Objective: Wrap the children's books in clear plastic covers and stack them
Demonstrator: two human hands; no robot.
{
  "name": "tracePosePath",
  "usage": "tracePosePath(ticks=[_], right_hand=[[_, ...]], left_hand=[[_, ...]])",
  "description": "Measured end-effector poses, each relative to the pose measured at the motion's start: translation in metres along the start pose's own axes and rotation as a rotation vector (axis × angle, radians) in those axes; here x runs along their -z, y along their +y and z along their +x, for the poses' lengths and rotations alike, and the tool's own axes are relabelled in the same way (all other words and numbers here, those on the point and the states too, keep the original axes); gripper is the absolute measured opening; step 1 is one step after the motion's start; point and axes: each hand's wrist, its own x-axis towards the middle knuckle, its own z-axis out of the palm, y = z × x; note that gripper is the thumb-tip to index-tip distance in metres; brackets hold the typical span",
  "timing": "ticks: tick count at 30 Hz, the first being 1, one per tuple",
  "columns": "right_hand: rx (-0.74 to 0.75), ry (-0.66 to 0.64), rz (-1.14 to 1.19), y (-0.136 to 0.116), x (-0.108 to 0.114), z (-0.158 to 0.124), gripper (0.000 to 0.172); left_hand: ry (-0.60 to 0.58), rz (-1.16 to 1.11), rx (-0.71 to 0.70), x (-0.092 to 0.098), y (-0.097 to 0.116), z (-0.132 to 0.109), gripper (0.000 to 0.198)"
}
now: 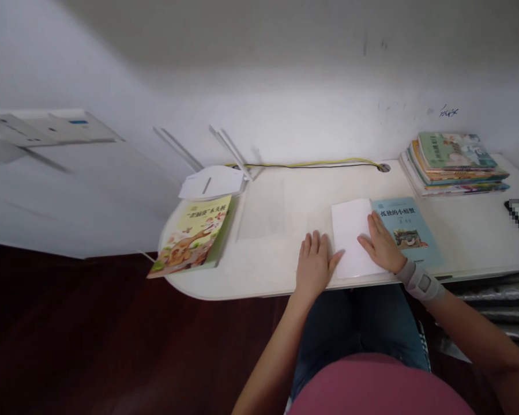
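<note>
While both hands lie flat and open, the right hand [381,245] presses the blue book [383,235]; the left hand [315,264] rests on the desk [263,253], so page-turning likely follows.

You have on the counter [277,230]: 1 blue book [404,230] | 1 yellow book [194,236] | 1 book stack [454,164] | 1 router [211,183] | 2 hands.

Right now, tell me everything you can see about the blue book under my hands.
The blue book is a thin paperback lying flat near the desk's front edge. Its pale blue cover bears dark Chinese characters and a small picture. A white sheet or flap extends from its left side. The right hand rests on it; the left hand touches the white part's edge.
</note>
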Motion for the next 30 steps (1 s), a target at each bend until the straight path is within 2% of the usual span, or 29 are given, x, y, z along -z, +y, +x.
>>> tracePosePath(ticks=[3, 12, 18, 22, 26, 30], right_hand=[[0.019, -0.004, -0.080, -0.009, 0.001, -0.009, 0.076], [0.075, -0.059, -0.259, -0.019, 0.001, -0.006, 0.078], [0.078, -0.100, -0.308, -0.021, 0.000, -0.005, 0.082], [0.106, -0.144, -0.332, -0.023, 0.000, -0.004, 0.084], [0.181, -0.185, -0.320, -0.018, 0.003, 0.002, 0.081], [0.341, -0.236, -0.304, -0.015, 0.009, 0.009, 0.074]], left_hand=[[0.022, -0.058, 0.008, -0.002, -0.002, 0.000, 0.069], [0.125, -0.219, 0.042, -0.005, -0.007, -0.005, 0.066], [0.114, -0.324, 0.099, -0.001, -0.013, -0.004, 0.062], [0.099, -0.287, 0.116, 0.005, -0.023, -0.002, 0.057], [0.086, -0.229, 0.136, 0.016, -0.032, 0.003, 0.047], [0.054, -0.273, 0.198, 0.022, -0.035, 0.004, 0.038]])
